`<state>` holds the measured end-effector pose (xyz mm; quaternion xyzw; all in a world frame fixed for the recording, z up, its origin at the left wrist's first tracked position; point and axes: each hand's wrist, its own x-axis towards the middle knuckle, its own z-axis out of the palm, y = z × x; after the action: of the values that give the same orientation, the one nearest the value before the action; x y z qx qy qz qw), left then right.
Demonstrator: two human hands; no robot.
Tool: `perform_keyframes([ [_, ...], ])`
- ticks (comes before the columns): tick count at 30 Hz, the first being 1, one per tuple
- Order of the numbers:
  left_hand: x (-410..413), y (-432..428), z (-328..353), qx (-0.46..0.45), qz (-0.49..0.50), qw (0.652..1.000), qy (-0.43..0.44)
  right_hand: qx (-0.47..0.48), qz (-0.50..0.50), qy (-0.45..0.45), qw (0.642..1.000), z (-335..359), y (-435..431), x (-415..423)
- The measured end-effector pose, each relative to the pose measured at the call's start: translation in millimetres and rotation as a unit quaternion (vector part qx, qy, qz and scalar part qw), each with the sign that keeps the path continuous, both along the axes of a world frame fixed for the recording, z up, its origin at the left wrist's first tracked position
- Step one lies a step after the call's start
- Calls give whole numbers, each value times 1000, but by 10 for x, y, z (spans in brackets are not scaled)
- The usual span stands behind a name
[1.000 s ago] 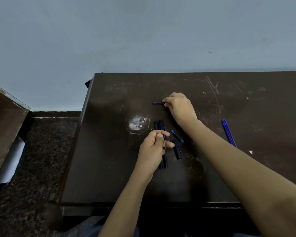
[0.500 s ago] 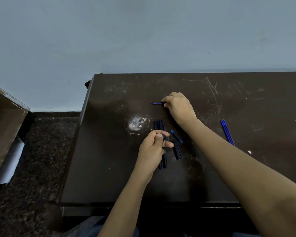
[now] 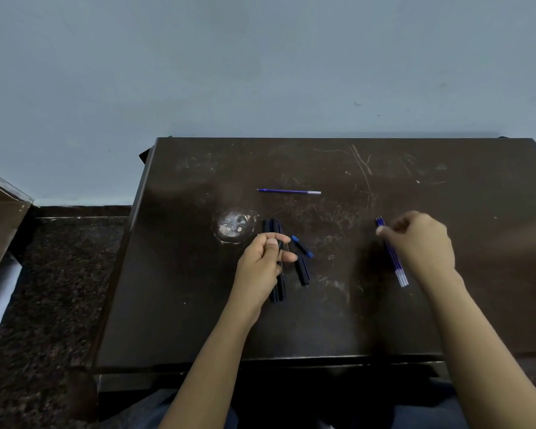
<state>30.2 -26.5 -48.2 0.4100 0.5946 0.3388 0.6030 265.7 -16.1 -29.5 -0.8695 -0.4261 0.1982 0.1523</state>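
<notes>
My left hand (image 3: 262, 264) pinches a black pen barrel (image 3: 281, 246); my right hand (image 3: 423, 243) hovers curled over blue refills (image 3: 398, 270), and I cannot tell whether it grips them.

The pen barrel (image 3: 279, 275) in my left hand (image 3: 262, 267) is black, as are the barrels (image 3: 271, 226) beside it. The refills (image 3: 399, 271) are blue with clear ends; my desk (image 3: 446, 305) is dark brown, scratched pale, with 1 whitish worn patch (image 3: 234, 226).

I get one view only: the head camera looks forward and down, close above the left hand (image 3: 262, 267) and right hand (image 3: 421, 246), with the table (image 3: 198, 305) beneath them and the wall (image 3: 260, 72) beyond.
</notes>
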Motion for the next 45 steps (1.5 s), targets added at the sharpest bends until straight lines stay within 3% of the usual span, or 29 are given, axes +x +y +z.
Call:
perform_keyframes([
  [2,-5,21,-1,0,2,1000,5,-56,-13,17,998,-65,-58,47],
  [9,51,-33,-61,-6,-17,1000,21,-114,-87,52,988,-310,-41,218],
  [18,61,-19,-61,-3,-23,1000,18,-130,-87,65,985,-293,45,357],
  [20,57,-27,-56,-4,-33,999,14,-106,-74,46,990,-241,25,316],
  [22,55,-33,-49,5,-43,999,13,-20,-43,40,998,-165,1,216],
  [24,50,-33,-48,19,-51,998,16,93,-15,130,987,-57,1,20],
  [25,46,-32,-47,24,-55,998,18,145,-8,226,963,3,2,-110],
  [27,36,-29,-52,30,-61,997,18,211,-1,418,884,81,2,-379],
  [28,33,-30,-54,32,-63,997,17,225,6,474,852,89,1,-486],
  [30,32,-27,-61,37,-60,997,17,231,21,510,828,78,3,-637],
  [34,29,-23,-68,49,-55,997,16,226,47,513,827,25,11,-743],
  [40,20,-29,-87,52,-53,997,21,201,91,473,853,-21,17,-764],
  [45,31,-31,-95,66,-51,996,18,109,218,424,872,-63,-12,-828],
])
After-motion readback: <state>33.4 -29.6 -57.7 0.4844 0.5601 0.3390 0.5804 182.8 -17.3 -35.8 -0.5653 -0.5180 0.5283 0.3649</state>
